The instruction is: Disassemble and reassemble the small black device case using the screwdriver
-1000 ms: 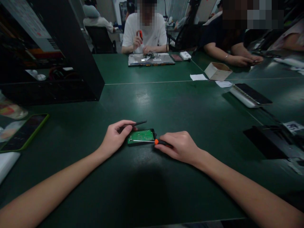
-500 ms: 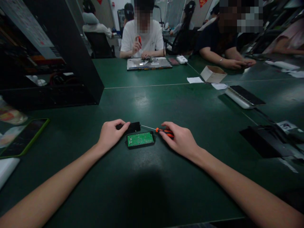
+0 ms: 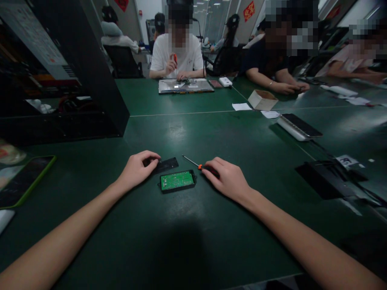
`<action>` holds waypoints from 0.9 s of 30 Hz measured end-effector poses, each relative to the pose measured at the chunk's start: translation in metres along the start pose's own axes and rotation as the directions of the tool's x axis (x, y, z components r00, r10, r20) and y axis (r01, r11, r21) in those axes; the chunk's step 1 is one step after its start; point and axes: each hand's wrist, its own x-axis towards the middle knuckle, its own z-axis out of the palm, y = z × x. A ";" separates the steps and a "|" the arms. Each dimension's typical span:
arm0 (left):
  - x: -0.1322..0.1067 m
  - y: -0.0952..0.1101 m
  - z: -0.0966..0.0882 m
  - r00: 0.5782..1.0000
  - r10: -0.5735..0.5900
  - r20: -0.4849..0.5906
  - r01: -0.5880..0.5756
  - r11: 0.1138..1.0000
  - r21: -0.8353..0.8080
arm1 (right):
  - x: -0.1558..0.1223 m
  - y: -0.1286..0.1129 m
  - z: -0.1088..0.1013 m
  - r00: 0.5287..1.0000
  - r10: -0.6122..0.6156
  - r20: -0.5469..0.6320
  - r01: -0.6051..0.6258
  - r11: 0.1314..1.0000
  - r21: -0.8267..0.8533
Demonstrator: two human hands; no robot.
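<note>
green surface [image 3: 145, 133] supports circuit board [image 3: 177, 181] flat, likely for stability; left hand [image 3: 140, 168] pinches cover [image 3: 169, 163], right hand [image 3: 225, 177] encloses screwdriver [image 3: 200, 166].

On the table [image 3: 211, 139] we see a circuit board [image 3: 177, 180] seated in a case [image 3: 179, 189], between the left hand [image 3: 138, 167] and the right hand [image 3: 225, 176]. Behind the case we find a cover [image 3: 169, 163] in the left hand and, right of it, a screwdriver [image 3: 191, 162] in the right. Far left, a phone [image 3: 26, 181] lies before a shelf unit [image 3: 104, 80]; a box [image 3: 260, 100] stands behind, rightward.
</note>
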 end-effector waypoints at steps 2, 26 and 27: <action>0.001 -0.001 0.000 1.000 0.014 0.008 -0.015 1.000 0.019 | 0.001 0.000 -0.003 0.997 -0.075 -0.029 0.076 0.996 0.046; -0.005 0.004 0.000 0.993 0.023 -0.112 -0.022 1.000 0.011 | 0.002 0.009 -0.058 0.946 -0.013 -0.325 0.034 0.998 0.057; -0.005 0.005 0.000 0.993 0.022 -0.119 -0.021 1.000 0.009 | 0.003 0.030 -0.069 0.924 0.053 -0.379 -0.062 0.998 -0.009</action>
